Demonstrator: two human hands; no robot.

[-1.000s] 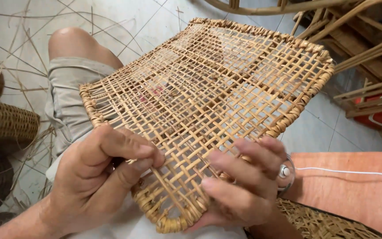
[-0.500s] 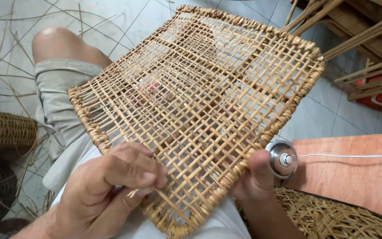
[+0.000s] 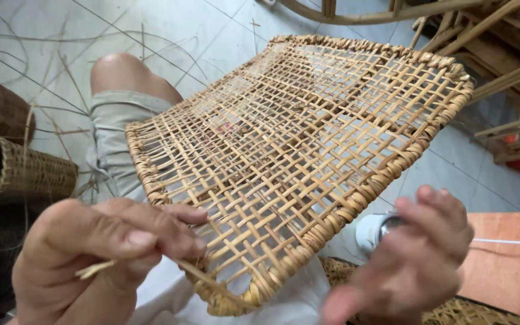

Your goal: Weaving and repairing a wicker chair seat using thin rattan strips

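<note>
My left hand has thumb and fingers pinched together on a thin cane strand, which runs from my fingertips to the near corner of the woven panel and into its weave. A short frayed end of the strand sticks out behind my thumb.

My right hand is off the panel, just past its near right edge, fingers loosely spread and holding nothing; it is blurred. Behind it sits a small white and metal spool, with a white cord running off to the right over an orange mat.

The panel is an open lattice of pale cane with a thicker wrapped rim. It rests tilted on my lap, its near corner low over my pale clothing and its far edge raised above the tiled floor. My bare knee shows beyond its left edge.

At the left edge lies a woven basket, with loose strands scattered on the floor near it. Bent cane frames crowd the top right corner.
</note>
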